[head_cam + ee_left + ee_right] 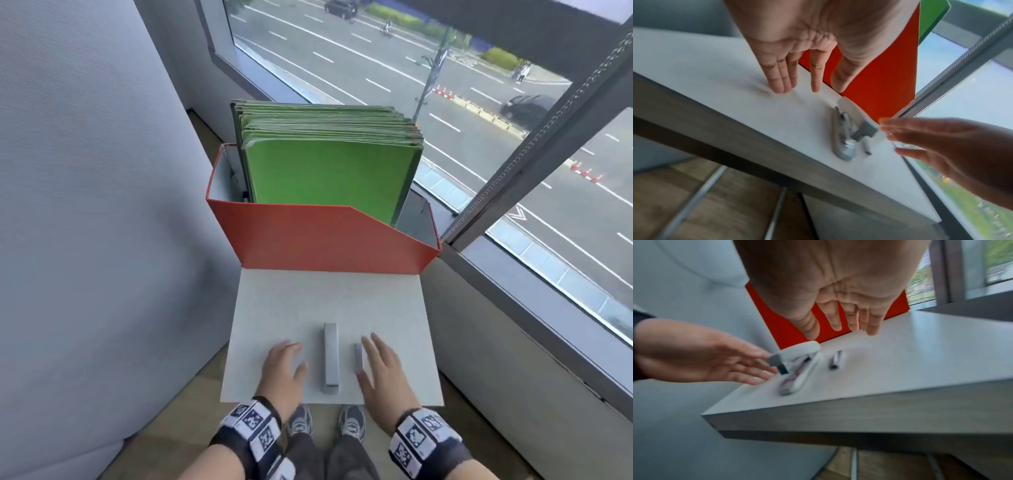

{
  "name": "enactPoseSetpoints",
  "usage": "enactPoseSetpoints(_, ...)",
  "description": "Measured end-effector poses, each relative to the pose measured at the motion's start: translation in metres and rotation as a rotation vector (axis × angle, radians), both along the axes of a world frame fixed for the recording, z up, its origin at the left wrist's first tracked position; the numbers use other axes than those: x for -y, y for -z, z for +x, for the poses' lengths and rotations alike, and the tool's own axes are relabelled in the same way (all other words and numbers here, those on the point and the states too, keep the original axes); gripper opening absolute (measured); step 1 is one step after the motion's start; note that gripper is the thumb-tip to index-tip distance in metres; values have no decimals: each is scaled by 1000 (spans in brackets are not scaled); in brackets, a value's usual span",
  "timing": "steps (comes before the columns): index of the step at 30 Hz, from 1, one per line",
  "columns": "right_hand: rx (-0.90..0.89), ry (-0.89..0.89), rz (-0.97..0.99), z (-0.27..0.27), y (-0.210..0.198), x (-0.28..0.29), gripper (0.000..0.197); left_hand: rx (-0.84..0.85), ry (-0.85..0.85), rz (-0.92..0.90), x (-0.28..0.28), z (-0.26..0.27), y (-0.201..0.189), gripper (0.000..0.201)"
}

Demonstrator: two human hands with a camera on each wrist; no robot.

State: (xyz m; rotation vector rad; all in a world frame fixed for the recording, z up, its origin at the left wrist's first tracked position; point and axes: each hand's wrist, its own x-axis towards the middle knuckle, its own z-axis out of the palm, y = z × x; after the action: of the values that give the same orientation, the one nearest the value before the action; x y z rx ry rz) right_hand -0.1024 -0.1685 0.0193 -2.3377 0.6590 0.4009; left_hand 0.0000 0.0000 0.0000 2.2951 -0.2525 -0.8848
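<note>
Beside a street-facing window (445, 85), a small white table (274, 308) carried an orange file box (318, 240) of green folders (325, 171) at 12 o'clock, which left the near half as working room. At 6 o'clock lay the stapler (331, 356), its top hinged up, seemingly for reloading, with 1 staple strip (358, 356) just at its 3 o'clock. The left hand (282, 368) at its 9 o'clock and the right hand (382, 370) at 3 o'clock flanked it, fingers straight, gripping nothing, probably ready to reach.
</note>
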Motion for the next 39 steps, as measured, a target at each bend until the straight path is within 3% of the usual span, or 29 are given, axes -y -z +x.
enactPoseSetpoints(4,61,43,134,33,-10,-32,62,-235,-241,-251,38,-5,-9,33)
enactPoseSetpoints(8,-7,49,10,56,-13,-44,56,-356,-422,-358,48,0,-7,29)
enactPoseSetpoints(10,-91,-118,-105,63,-12,-49,55,-378,-432,-352,48,0,-8,31)
enactPoseSetpoints(13,-205,-127,-90,67,-10,-50,61,-420,-445,-351,47,-3,-6,30)
enactPoseSetpoints(18,-185,-130,-36,66,-20,-44,60,-546,-525,-458,46,-1,-9,28)
enactPoseSetpoints(21,-81,10,123,60,-39,-39,54,-656,-560,-519,47,-5,-8,28)
enactPoseSetpoints(23,-24,55,118,59,-48,-37,46,-696,-589,-533,49,-7,-10,29)
enactPoseSetpoints(26,-73,20,66,56,-53,-36,59,-735,-617,-577,55,-7,-16,33)
enactPoseSetpoints(31,-172,-68,5,53,-62,-34,73,-769,-612,-638,62,-10,-12,21)
enactPoseSetpoints(35,-239,-100,-39,54,-67,-37,70,-792,-623,-674,61,-14,-10,22)
enactPoseSetpoints(39,-262,-85,-25,54,-72,-38,51,-819,-627,-661,59,-18,-5,20)
